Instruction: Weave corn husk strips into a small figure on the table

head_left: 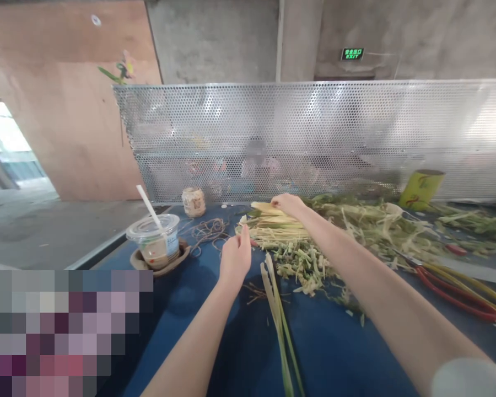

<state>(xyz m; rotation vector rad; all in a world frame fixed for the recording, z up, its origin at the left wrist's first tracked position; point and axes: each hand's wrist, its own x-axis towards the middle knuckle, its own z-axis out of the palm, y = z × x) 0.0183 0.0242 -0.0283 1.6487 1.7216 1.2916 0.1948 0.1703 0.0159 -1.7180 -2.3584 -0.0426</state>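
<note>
Blue cloth covers the table (215, 353) in front of you; on it, near the middle, lies the bundle (273, 227) of pale yellow-green stalks, flat, its length running 9 to 3 o'clock.

Your right hand (287, 204) lies palm down on the bundle's far edge, at 12 o'clock of it, fingers curled over the stalks; whether it grips them or only presses on them cannot be told.

Your left hand (235, 256) stands at 7 o'clock of the bundle, open, fingers straight and close together, tips right at the stalks' left ends; contact there is not clear.

Chopped green scraps (301, 264) lie against the bundle at 5 o'clock; a wider heap of trimmings (376, 226) spreads from it toward 3 o'clock, under your right forearm.

Two long green strips (278, 314) run from the scraps toward you at 6 o'clock.

Loose twine (209, 229) lies just beside your left hand at 10 o'clock, with its roll (193, 202) behind it; a lidded cup (156, 240) with a straw sits in a brown holder at 9 o'clock, well apart.

Scissors (458, 289) with red and yellow handles lie at 4 o'clock; a yellow tub (420, 188) stands at 2 o'clock against the perforated metal screen (314, 127).
</note>
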